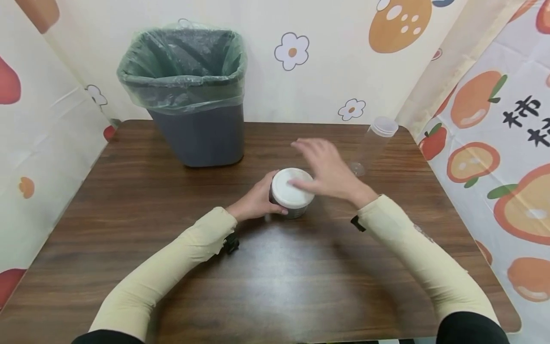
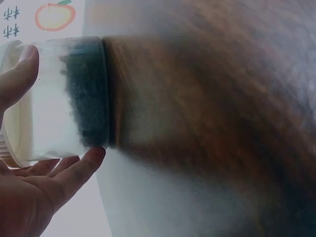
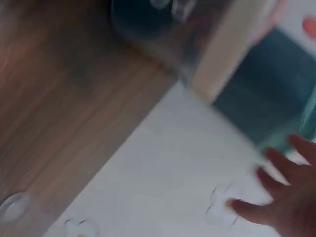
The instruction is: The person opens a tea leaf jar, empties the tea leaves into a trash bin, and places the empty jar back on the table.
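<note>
A clear wide jar [image 2: 49, 98] with a white lid [image 1: 293, 186] and something dark in its bottom is at mid-table. My left hand [image 1: 259, 198] grips its side, with the thumb on one side and the fingers on the other. In the left wrist view, the left thumb [image 2: 22, 74] lies close to the lid's rim. My right hand [image 1: 328, 169] hovers over the right side of the jar, fingers spread and holding nothing. From the right wrist, these fingers [image 3: 276, 182] show blurred and apart from the jar [image 3: 148, 29].
Behind the right hand stands a tall clear bottle [image 1: 373, 143] with a white cap, near the table's back right corner. A dark grey bin [image 1: 206, 134] lined with a green bag stands at the back left of the wooden table [image 1: 275, 286]. Printed cloth hangs behind and beside it.
</note>
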### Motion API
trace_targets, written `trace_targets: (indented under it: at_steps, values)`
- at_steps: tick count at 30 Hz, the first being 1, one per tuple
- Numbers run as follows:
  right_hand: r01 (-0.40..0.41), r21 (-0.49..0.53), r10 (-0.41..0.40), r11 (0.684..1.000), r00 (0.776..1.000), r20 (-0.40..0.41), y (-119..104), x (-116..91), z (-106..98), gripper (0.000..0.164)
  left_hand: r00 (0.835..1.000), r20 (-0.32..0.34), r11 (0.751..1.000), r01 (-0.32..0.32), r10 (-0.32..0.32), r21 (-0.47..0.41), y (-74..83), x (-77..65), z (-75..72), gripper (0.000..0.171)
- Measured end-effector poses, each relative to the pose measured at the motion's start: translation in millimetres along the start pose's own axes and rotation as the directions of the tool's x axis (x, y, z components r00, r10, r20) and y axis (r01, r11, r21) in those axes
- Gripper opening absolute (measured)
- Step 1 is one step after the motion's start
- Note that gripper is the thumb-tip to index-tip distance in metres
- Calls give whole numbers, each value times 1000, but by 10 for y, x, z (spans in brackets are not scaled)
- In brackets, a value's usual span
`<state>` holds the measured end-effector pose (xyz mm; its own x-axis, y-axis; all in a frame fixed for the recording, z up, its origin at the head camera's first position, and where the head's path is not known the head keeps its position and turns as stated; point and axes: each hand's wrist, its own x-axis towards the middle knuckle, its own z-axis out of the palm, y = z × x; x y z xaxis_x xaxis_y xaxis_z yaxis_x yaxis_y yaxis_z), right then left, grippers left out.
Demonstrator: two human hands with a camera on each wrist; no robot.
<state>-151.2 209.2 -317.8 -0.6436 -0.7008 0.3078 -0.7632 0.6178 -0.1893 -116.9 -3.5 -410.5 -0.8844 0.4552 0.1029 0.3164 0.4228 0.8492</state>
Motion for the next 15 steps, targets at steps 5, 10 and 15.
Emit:
trace_targets:
  at_steps: [5,10,15]
  values:
    - [-88,-138,132,987,929,346,-236,-32,264,103,1000,7,1000,23,-23,21,20,0,-2,96]
    - [-9,-178,63,984,952,299,-251,-75,416,100,999,28,997,41,-43,60,27,-3,-7,99]
    - [76,-181,-37,981,978,207,-194,-66,494,96,997,39,995,63,-67,77,16,-4,-21,97]
